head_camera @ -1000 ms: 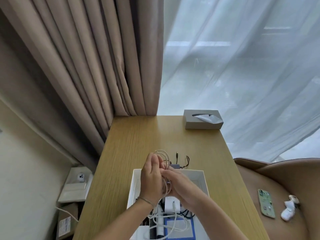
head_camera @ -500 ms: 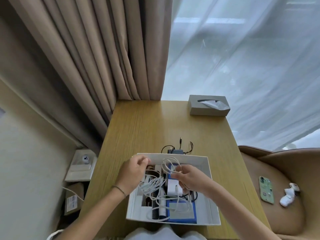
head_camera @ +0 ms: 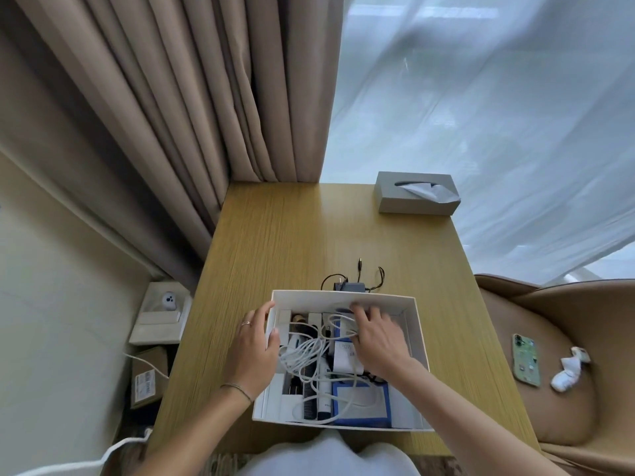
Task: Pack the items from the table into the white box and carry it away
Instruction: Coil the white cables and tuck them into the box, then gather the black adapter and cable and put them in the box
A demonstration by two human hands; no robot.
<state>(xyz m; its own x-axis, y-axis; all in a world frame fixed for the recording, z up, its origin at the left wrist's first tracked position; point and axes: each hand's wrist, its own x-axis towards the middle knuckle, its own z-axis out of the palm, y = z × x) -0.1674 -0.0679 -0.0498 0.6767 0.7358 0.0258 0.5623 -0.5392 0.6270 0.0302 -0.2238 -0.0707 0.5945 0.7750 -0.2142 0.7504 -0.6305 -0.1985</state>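
The white box sits near my edge of the table. A second ago I held the white cable coiled above it; now it lies inside, so that item is packed. My left hand grips the box's left wall, my right hand presses flat inside, fingers spread. Just beyond the box, 1 black adapter remains; further beyond, a tissue box.
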